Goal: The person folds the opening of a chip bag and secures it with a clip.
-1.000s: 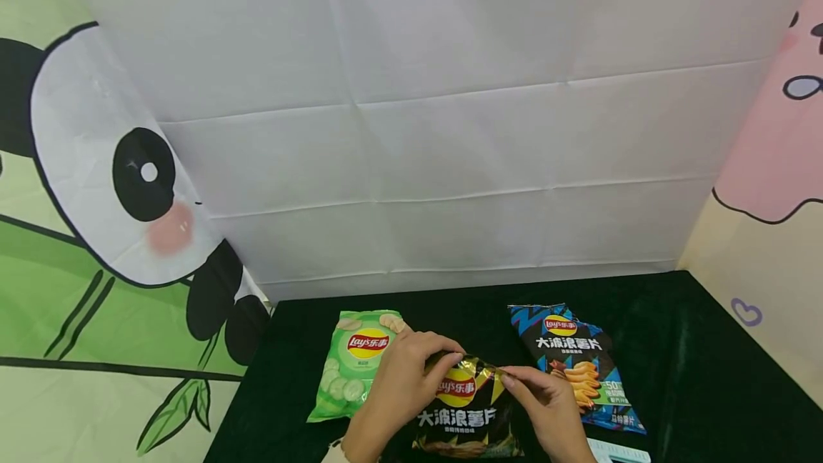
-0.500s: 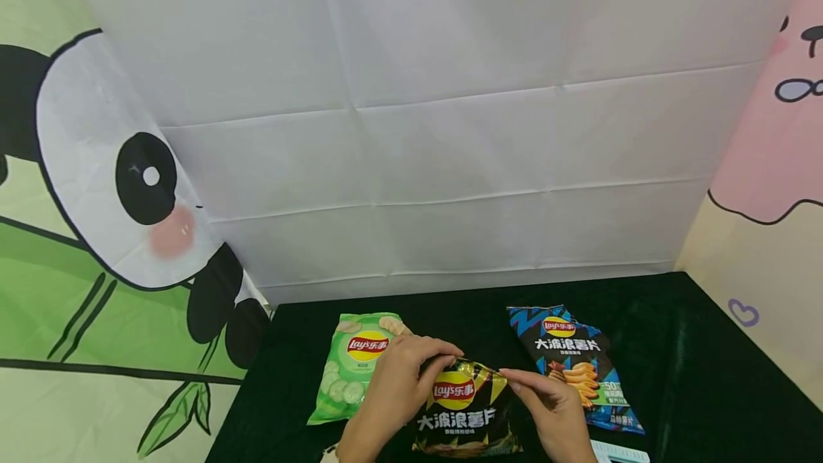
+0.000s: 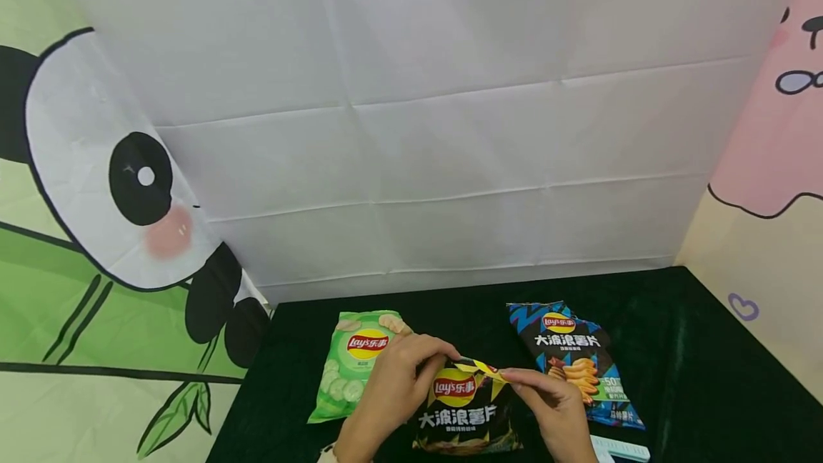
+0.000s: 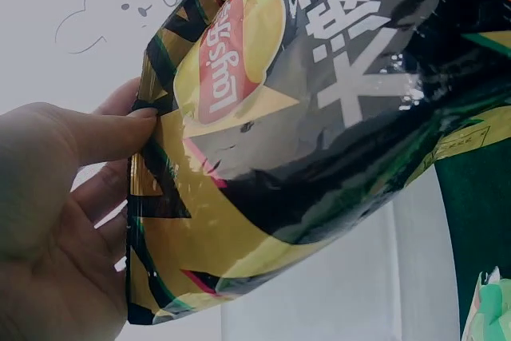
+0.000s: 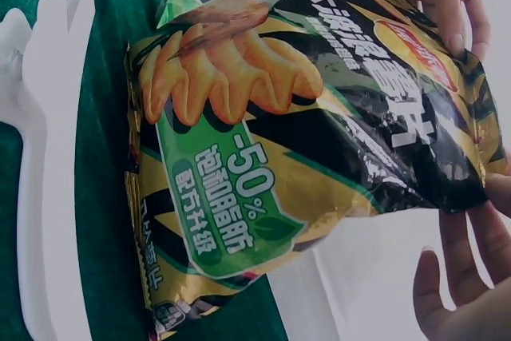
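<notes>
Both hands hold a black and gold Lay's potato chip bag (image 3: 458, 416) by its top edge, with the bag hanging upright toward the person. My left hand (image 3: 400, 388) pinches the top left corner between thumb and fingers. In the left wrist view, the thumb (image 4: 112, 135) lies on the front of the gold crimped seam. At the opposite top corner, my right hand (image 3: 554, 409) pinches the seam. The right wrist view shows the bag's front (image 5: 231, 77) with its chip picture and green label, puffed out. Its top edge looks sealed between the hands.
Behind the left hand lies a green Lay's bag (image 3: 347, 377). A blue and black Lay's bag (image 3: 569, 356) lies to the right on the dark green cloth (image 3: 694, 377). White plastic utensils (image 5: 60, 141) lie on the cloth; a pale blue-white object (image 3: 620, 449) sits by the right hand.
The bag's top edge now bends and shows more yellow between the hands. Both hands keep their pinch in nearly the same place.
</notes>
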The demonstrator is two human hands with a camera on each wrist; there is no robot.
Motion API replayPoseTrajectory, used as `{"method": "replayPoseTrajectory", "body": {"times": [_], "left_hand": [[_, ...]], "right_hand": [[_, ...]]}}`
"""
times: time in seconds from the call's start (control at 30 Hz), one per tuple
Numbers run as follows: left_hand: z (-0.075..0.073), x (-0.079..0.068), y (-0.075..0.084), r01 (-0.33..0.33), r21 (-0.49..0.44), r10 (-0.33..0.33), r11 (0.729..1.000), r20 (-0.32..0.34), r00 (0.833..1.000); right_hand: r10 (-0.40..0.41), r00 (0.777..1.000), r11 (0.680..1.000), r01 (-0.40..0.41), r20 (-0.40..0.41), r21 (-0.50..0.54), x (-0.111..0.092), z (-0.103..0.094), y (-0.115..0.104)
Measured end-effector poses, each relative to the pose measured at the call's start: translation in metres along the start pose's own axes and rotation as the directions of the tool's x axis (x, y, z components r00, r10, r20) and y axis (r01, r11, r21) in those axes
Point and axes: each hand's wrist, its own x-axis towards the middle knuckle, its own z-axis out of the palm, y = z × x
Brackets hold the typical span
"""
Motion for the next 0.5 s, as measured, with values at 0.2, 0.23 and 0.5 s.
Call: {"method": "replayPoseTrajectory", "body": {"times": [0.2, 0.23, 0.5], "left_hand": [[0.0007, 0.0023, -0.0003, -0.017, 0.017, 0.017, 1.0, -0.026, 1.0], [0.0007, 0.0025, -0.0002, -0.018, 0.019, 0.019, 1.0, -0.028, 0.999], [0.0035, 0.002, 0.0003, -0.04, 0.057, 0.042, 0.998, -0.045, 0.998]], "right_hand": [[0.023, 0.999, 0.999, -0.022, 0.035, -0.03, 0.0011, 0.0002, -0.0016], [0.034, 0.999, 0.999, -0.033, 0.037, -0.028, 0.0007, 0.0001, -0.0025], [0.079, 0.997, 0.997, -0.079, 0.009, 0.01, -0.0002, 0.003, -0.0075]]}}
